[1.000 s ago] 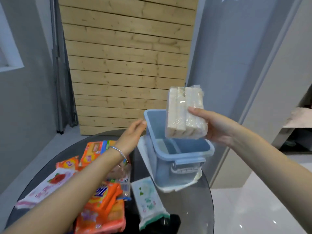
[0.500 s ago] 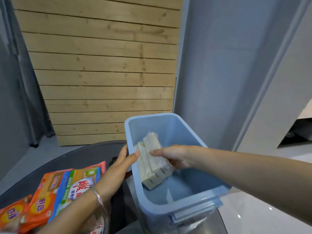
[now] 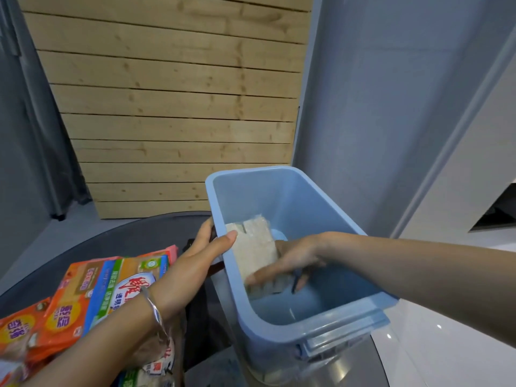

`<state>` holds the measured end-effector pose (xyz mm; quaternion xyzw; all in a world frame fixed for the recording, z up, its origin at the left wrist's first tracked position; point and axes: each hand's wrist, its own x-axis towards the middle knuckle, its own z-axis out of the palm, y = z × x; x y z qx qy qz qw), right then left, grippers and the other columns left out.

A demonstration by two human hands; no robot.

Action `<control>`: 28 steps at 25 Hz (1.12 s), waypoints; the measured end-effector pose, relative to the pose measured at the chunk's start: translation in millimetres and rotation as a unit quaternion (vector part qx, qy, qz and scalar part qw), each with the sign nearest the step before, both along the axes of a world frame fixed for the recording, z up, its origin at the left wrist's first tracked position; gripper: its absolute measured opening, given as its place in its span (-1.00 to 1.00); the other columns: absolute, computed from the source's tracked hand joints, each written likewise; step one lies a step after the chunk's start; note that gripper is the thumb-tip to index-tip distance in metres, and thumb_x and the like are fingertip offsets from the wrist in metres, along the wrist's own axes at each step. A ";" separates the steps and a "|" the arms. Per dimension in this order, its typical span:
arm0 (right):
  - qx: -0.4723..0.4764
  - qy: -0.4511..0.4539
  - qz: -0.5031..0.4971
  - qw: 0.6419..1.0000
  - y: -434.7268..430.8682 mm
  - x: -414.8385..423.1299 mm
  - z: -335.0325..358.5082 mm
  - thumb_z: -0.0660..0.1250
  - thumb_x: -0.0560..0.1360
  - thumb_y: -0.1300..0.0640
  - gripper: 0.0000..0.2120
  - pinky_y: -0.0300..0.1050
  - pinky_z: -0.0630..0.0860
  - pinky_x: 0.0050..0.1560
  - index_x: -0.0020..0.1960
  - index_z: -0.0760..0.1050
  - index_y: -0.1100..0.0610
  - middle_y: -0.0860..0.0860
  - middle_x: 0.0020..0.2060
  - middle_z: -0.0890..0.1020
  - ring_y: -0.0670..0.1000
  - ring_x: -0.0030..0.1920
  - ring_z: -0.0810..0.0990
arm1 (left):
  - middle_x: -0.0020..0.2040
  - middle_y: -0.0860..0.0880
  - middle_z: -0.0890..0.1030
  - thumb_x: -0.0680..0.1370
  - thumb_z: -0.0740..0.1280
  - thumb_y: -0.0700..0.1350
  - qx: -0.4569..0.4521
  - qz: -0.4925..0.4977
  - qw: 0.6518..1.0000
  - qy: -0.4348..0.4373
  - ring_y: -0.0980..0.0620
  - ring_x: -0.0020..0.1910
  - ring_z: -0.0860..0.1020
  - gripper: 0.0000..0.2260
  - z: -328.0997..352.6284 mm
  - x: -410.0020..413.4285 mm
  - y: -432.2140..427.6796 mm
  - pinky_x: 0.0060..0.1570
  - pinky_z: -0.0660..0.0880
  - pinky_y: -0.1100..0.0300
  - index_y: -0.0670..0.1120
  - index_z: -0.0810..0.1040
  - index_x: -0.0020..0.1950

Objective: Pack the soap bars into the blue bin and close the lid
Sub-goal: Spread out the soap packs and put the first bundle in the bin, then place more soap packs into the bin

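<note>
The blue bin [image 3: 282, 191] stands open on the dark round table, lid not in view. Inside it, a clear-wrapped pack of pale soap bars [image 3: 252, 244] leans against the left wall, low near the bottom. My right hand [image 3: 290, 261] reaches down into the bin with its fingers curled round the pack's lower end. My left hand [image 3: 201, 261] grips the bin's left rim, thumb over the edge and fingers outside. Orange and blue-green soap packs [image 3: 92, 300] lie on the table at the lower left.
The dark round table [image 3: 134, 236] carries the bin close to its right edge. A wooden slat panel [image 3: 173, 107] and grey walls stand behind. White glossy floor [image 3: 446, 344] lies to the right. More wrapped packs [image 3: 156, 367] lie under my left forearm.
My right hand has pushed the pale soap pack deeper into the bin, down along the left wall. My left hand's thumb has hooked over the rim. The view moved closer.
</note>
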<state>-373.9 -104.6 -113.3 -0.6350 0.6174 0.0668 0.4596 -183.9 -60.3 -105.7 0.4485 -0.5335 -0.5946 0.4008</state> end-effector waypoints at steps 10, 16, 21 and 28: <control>-0.078 0.088 0.042 0.992 -10.9 12.5 9.6 0.55 0.30 -0.05 -0.25 0.03 0.62 0.02 0.31 0.33 0.28 0.16 0.12 0.54 0.13 -0.04 0.64 | 0.20 0.02 0.57 0.58 0.16 -0.06 -0.029 0.017 0.997 -0.066 0.07 0.13 0.55 -0.68 12.4 -4.2 4.1 0.09 0.48 0.17 0.07 0.34 0.34; -0.227 0.044 0.022 0.973 16.6 -18.9 31.2 0.34 0.45 -0.19 -0.25 -0.22 0.29 0.24 0.50 0.16 0.08 0.03 0.42 0.38 0.04 0.34 0.43 | 0.16 -0.06 0.57 0.58 0.17 -0.10 -0.025 0.022 0.995 -0.091 0.01 0.08 0.55 -0.69 13.4 -4.6 15.8 0.16 0.46 0.07 0.04 0.37 0.33; -0.227 -0.029 -0.011 0.973 47.6 -23.5 28.3 0.31 0.46 -0.19 -0.35 -0.19 0.31 0.31 0.45 0.26 0.05 -0.01 0.40 0.40 -0.01 0.32 0.44 | 0.13 -0.05 0.59 0.58 0.17 -0.12 -0.027 0.024 0.994 -0.099 0.05 -0.03 0.56 -0.67 21.4 -10.1 41.0 -0.08 0.48 0.22 0.02 0.38 0.35; -0.310 -0.173 -0.044 0.934 114.9 -14.3 94.3 0.35 0.43 -0.17 -0.56 -0.16 0.44 0.26 0.26 0.49 -0.08 -0.20 0.22 0.56 -0.22 0.17 0.54 | 0.42 -0.01 0.36 0.54 0.23 -0.03 -0.101 0.049 0.983 -0.147 0.12 0.32 0.40 -0.51 36.3 41.0 82.1 0.25 0.37 0.18 -0.01 0.22 0.46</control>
